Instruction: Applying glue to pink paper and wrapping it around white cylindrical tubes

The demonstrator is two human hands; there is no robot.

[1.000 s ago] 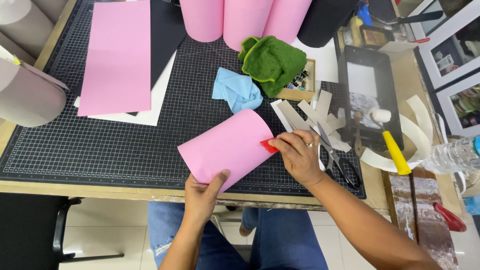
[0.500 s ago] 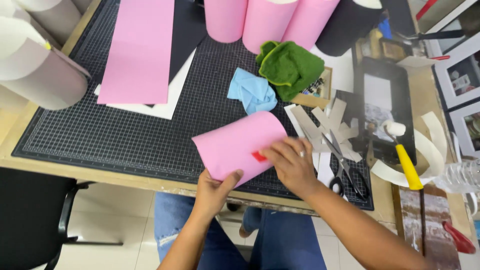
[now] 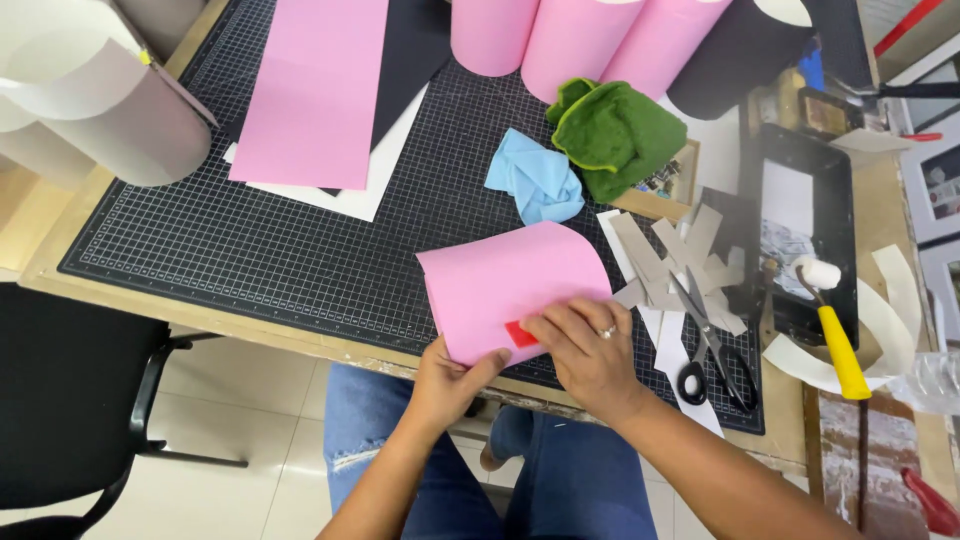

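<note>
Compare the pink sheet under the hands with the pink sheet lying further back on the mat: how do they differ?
The near pink sheet is curled over into a loose roll; the far pink sheet lies flat. The near one is gripped by the left hand and pressed by the right hand, with a small red piece on it; the far one is untouched. The far sheet looks longer. Both share the same pink and rest on the cutting mat.

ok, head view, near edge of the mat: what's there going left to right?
Left hand → curved pink sheet → small red piece → right hand → scissors → yellow-handled roller.
</note>
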